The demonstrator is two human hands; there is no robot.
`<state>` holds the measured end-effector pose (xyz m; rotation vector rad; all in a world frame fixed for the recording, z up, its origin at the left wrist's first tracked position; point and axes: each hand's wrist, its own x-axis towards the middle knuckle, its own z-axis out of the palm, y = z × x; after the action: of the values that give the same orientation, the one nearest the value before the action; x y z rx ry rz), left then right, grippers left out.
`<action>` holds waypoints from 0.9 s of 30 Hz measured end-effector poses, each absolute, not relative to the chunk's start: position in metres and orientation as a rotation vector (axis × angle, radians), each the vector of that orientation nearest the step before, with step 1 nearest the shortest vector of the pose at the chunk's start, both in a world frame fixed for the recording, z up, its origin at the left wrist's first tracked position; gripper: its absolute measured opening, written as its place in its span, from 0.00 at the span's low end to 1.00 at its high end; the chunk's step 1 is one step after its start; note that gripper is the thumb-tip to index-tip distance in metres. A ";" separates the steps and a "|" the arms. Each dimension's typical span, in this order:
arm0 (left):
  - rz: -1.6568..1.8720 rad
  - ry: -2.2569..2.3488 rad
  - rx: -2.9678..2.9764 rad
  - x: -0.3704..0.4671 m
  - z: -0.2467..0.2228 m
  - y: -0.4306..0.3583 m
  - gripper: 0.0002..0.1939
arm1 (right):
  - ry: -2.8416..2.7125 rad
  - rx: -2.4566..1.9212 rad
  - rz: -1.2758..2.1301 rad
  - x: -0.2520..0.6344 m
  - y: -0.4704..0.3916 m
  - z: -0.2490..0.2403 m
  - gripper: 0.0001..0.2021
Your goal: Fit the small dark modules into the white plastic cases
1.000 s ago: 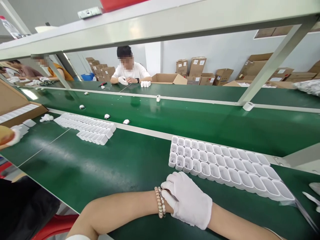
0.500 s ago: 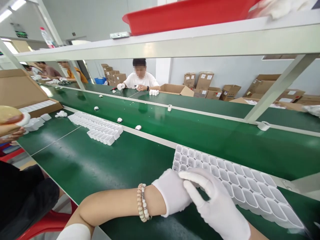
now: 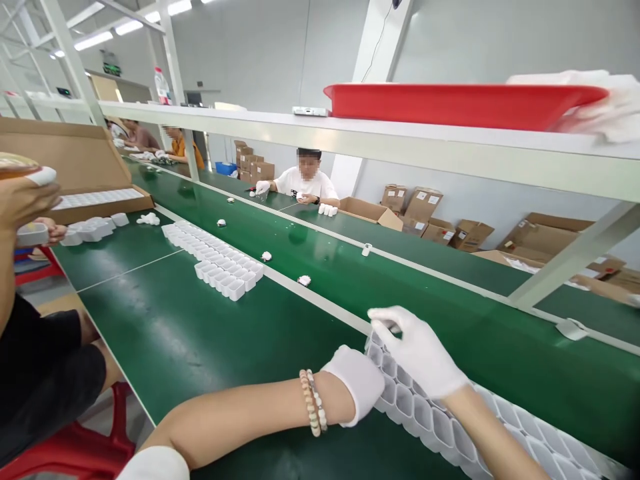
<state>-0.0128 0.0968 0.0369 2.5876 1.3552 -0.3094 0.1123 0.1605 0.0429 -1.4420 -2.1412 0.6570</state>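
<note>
White open-topped cups (image 3: pixel 440 427) stand in packed rows at the right of the green table (image 3: pixel 280 347). My left hand (image 3: pixel 356 381), white-gloved with a beaded bracelet at the wrist, is at the near left edge of these rows; its fingers are hidden behind the back of the hand. Above the far left end of the rows is my right hand (image 3: pixel 415 343), also gloved, with thumb and forefinger curved toward each other and a gap between them. I cannot make out anything in it. A second block of white cups (image 3: pixel 220 263) stands further left.
Small white pieces (image 3: pixel 304 281) lie on the green belt (image 3: pixel 340 267) beyond the rail. A shelf (image 3: pixel 280 127) with a red tray (image 3: pixel 450 105) crosses above. People work opposite and at left, near an open carton (image 3: pixel 65 157).
My right hand has moved forward, away from my left hand, to the far corner of the cup rows. The view has tilted up, showing more of the shelf and wall.
</note>
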 end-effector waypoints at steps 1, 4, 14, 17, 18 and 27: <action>-0.310 1.366 2.575 -0.011 0.035 0.097 0.12 | -2.203 -1.494 0.677 0.096 0.180 0.043 0.11; -0.341 1.369 2.526 -0.006 0.028 0.097 0.18 | -2.242 -1.560 0.703 0.045 0.233 0.035 0.09; 0.049 1.465 2.564 -0.049 0.066 0.092 0.11 | -2.160 -1.527 0.957 -0.033 0.253 0.010 0.15; 0.215 1.557 2.472 -0.064 0.086 0.092 0.07 | -2.031 -1.484 1.030 -0.019 0.253 0.022 0.12; 0.306 1.548 2.459 -0.067 0.091 0.091 0.05 | -1.995 -1.456 1.052 -0.010 0.249 0.027 0.11; 1.034 1.322 2.284 -0.071 0.107 0.067 0.10 | -1.801 -1.054 1.019 0.134 0.120 0.083 0.21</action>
<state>-0.0706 0.0671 0.1069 2.2841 1.3221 1.0343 0.1337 0.1200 0.0830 -1.0536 -1.8008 1.0192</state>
